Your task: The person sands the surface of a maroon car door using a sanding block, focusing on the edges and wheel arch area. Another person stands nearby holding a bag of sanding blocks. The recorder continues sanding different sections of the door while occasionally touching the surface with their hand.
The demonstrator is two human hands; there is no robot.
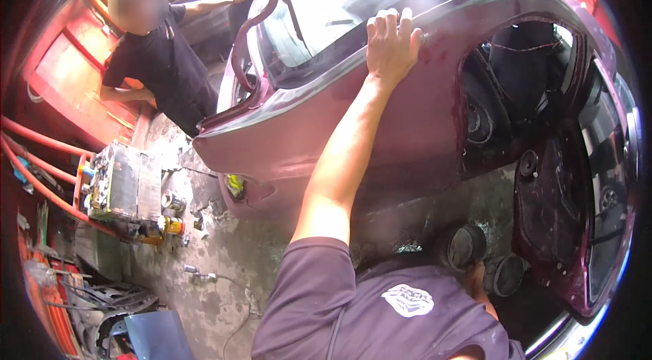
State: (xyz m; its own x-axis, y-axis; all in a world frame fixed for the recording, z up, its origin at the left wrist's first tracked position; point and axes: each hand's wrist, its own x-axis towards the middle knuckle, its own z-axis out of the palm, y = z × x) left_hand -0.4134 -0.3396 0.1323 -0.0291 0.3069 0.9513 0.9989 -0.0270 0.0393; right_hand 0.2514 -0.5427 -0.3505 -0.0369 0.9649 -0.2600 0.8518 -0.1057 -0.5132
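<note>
My left hand (392,47) rests on the upper side panel of a dull maroon car (407,115), just below the window glass. The arm is stretched out; its fingers lie over the edge of the panel, with the thumb apart and nothing held. Low on the right, my right hand (477,277) is partly hidden beside two dark round containers (466,246). Its fingers do not show clearly, so I cannot tell whether it grips one of them. The car's surface looks matt and patchy, with pale streaks along its upper edge.
An open car door (553,217) stands at the right, beside the doorway. Another person (163,61) in dark clothes is at the car's far left end. A cabinet-like metal box (125,180), cans (173,225), a cable (234,285) and a blue panel (159,334) lie to the left.
</note>
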